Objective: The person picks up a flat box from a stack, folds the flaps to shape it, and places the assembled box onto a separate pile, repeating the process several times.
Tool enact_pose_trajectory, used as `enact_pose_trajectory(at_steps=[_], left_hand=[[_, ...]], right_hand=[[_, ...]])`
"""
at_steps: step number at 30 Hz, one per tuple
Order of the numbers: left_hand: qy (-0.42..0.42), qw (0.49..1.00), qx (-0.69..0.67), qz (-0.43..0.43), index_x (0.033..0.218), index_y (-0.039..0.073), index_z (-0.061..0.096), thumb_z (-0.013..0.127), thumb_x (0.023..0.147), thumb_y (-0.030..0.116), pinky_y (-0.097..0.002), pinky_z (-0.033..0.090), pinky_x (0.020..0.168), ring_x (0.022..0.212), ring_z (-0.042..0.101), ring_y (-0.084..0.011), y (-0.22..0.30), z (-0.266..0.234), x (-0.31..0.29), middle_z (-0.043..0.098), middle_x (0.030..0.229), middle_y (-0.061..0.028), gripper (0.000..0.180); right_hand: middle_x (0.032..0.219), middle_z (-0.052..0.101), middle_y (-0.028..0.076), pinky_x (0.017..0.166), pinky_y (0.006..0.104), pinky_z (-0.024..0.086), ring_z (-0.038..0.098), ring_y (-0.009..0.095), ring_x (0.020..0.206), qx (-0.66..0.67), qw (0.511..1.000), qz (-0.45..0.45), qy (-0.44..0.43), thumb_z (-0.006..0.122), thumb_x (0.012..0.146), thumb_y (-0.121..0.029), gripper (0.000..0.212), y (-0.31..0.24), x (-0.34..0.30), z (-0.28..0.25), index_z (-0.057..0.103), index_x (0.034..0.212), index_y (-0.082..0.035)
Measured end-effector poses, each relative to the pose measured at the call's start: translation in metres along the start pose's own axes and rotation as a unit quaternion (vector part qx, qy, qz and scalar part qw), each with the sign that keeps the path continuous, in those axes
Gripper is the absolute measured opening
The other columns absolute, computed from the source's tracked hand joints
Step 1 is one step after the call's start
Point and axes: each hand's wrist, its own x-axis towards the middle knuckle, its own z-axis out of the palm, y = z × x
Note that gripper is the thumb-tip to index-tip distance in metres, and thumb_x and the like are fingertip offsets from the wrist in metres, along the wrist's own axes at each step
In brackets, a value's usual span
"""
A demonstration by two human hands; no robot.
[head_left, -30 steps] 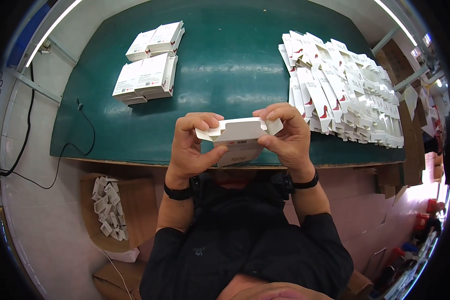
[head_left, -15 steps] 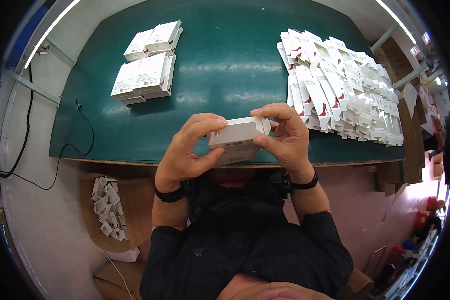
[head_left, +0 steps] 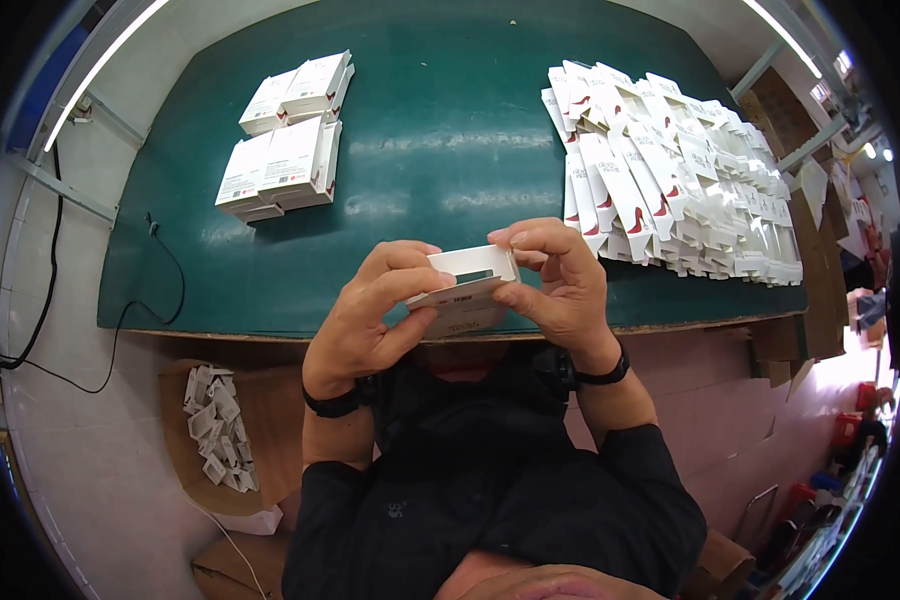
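Observation:
A small white carton (head_left: 470, 317) is held between my two hands, just over the table's near edge. Its upper side gapes, and a strip of green shows through the gap. My left hand (head_left: 375, 315) grips the carton's left end, thumb below and fingers bent over the top. On the right end, my right hand (head_left: 562, 290) pinches the carton between thumb and fingers. Some fingertips are hidden behind the cardboard. I cannot tell whether anything is inside it.
Stacked white boxes (head_left: 285, 160) stand at the table's far left. A large overlapping pile of flat white cartons (head_left: 660, 170) with red shoe pictures covers the right side of the green table (head_left: 440, 120). Below left, a brown cardboard box (head_left: 275, 420) holds white pieces. A black cable (head_left: 180, 265) hangs over the left edge.
The carton's upper side was closed over and now shows an opening. Both hands have shifted slightly to the left, still gripping its ends. The whole view has moved a little.

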Motion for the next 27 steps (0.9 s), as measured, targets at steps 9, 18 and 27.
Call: enact_pose_trajectory(at_steps=[9, 18, 27], left_hand=[[-0.001, 0.999, 0.022, -0.028, 0.119, 0.007, 0.073, 0.07, 0.078, -0.015, -0.0414, 0.054, 0.094, 0.121, 0.061, -0.0345, 0.005, 0.002, -0.003, 0.061, 0.119, -0.0126, 0.046], [0.031, 0.997, 0.061, -0.041, 0.117, 0.003, 0.073, 0.076, 0.082, -0.003, -0.0392, 0.051, 0.097, 0.122, 0.059, -0.0306, -0.003, 0.008, -0.007, 0.06, 0.128, -0.0166, 0.035], [0.068, 0.994, -0.01, -0.083, 0.114, 0.0, 0.071, 0.078, 0.088, 0.008, -0.0381, 0.05, 0.099, 0.119, 0.061, -0.0293, -0.009, 0.015, -0.013, 0.061, 0.136, -0.0201, 0.028]], right_hand=[[0.129, 0.065, 0.017, 0.094, 0.0356, 0.057, 0.067, 0.026, 0.116, -0.161, 0.983, -0.069, -0.049, 0.085, 0.089, -0.01, 0.033, -0.011, 0.004, -0.002, 0.069, 0.118, -0.004], [0.126, 0.067, 0.016, 0.093, 0.0385, 0.058, 0.069, 0.027, 0.11, -0.171, 0.983, -0.053, -0.025, 0.082, 0.091, -0.011, 0.018, -0.015, 0.001, 0.001, 0.075, 0.105, -0.003], [0.124, 0.067, 0.015, 0.09, 0.0368, 0.058, 0.069, 0.026, 0.108, -0.161, 0.985, -0.056, -0.005, 0.079, 0.095, -0.012, 0.017, -0.014, 0.002, 0.003, 0.074, 0.107, -0.002]])
